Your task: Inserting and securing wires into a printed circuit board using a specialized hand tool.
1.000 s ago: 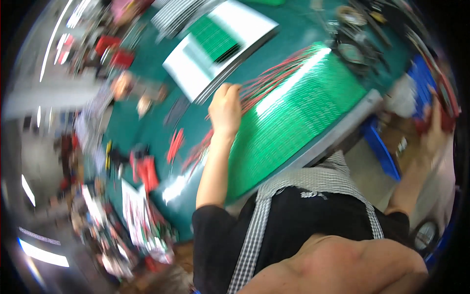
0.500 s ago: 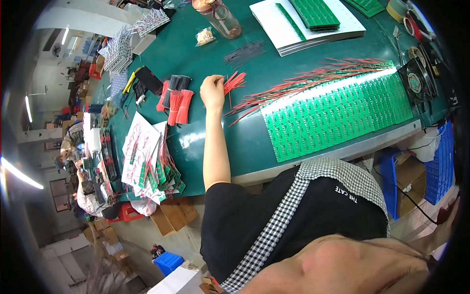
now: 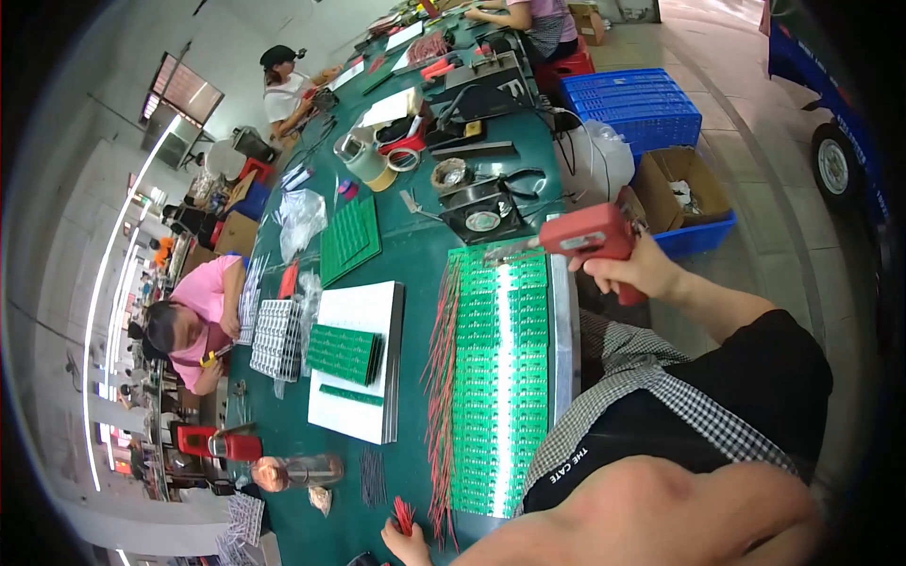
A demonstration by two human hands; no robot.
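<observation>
Fingers of the right hand (image 3: 644, 268) clench one red gun-shaped tool (image 3: 593, 234), its tip at one end of the green circuit-board array (image 3: 477, 377); the left hand (image 3: 407, 544) meets one red wire bundle (image 3: 404, 513), grasp indeterminable. Beyond lie one white stack (image 3: 363, 424) and one black fan (image 3: 474, 213).

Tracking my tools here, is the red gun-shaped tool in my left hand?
No, your right hand grips the red gun-shaped tool, while your left hand is at the bunch of red wires.
</observation>
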